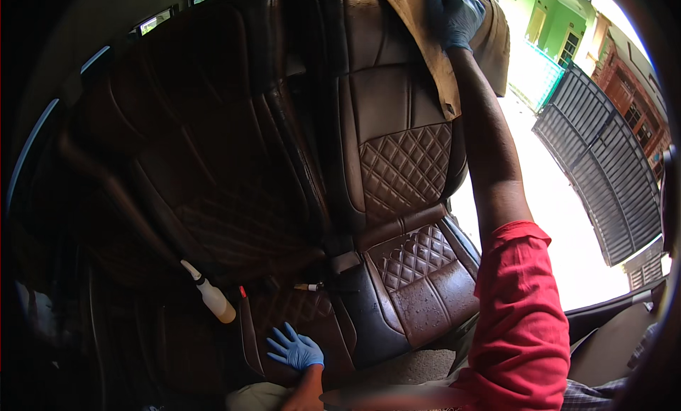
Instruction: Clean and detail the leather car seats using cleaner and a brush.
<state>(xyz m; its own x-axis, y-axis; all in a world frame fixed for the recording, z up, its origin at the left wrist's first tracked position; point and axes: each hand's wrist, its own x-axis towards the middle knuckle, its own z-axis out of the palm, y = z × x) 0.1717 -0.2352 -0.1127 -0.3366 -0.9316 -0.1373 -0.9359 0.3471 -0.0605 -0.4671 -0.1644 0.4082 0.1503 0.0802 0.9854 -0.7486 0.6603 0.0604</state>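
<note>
My left hand (296, 349), in a blue disposable glove, lies flat with fingers spread on the brown leather seat cushion (330, 352) of a car's rear bench. My right hand (458, 17), gloved too, reaches up to the top of the right backrest and presses on a tan chamois-like cloth (420, 33) draped there. Its fingertips are blurred, so whether they grip the cloth is unclear. One corner of the cloth hangs over the backrest (378, 102). Water drops cover the right seat cushion (436, 299).
A spray bottle with amber liquid (217, 302) lies on the seat left of my left hand. A brush (308, 287) rests near the backrest's foot, beside a red buckle (242, 292). Outside the open door at right stand a dark metal gate (601, 155) and houses.
</note>
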